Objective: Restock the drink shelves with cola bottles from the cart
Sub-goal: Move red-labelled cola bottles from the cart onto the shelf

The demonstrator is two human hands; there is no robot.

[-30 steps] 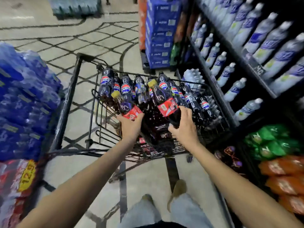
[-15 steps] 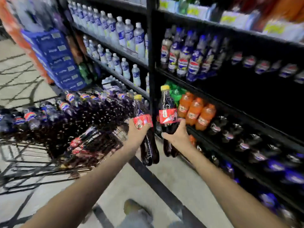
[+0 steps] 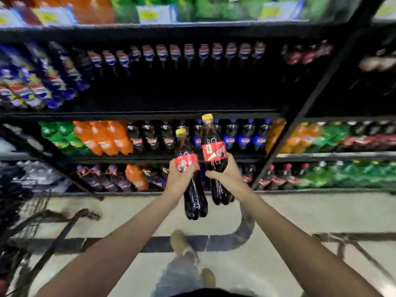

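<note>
While the person faces the middle shelf (image 3: pixel 128 159), cart (image 3: pixel 64 228): low, far left of it, blurred.
Left hand (image 3: pixel 177 179): fingers wrapped round the label of the left bottle (image 3: pixel 194 200); bottle upright, in front of the shelf's rail.
Right bottle (image 3: pixel 214 150): upright, held higher against the shelf; judged first in.
Right hand (image 3: pixel 228 174): fingers clamped under its label.

The person wears faded blue jeans (image 3: pixel 182 273) and tan shoes (image 3: pixel 179 242), arms (image 3: pixel 120 243) bare to left hand (image 3: pixel 182 176) and right hand (image 3: pixel 227 174).
</note>
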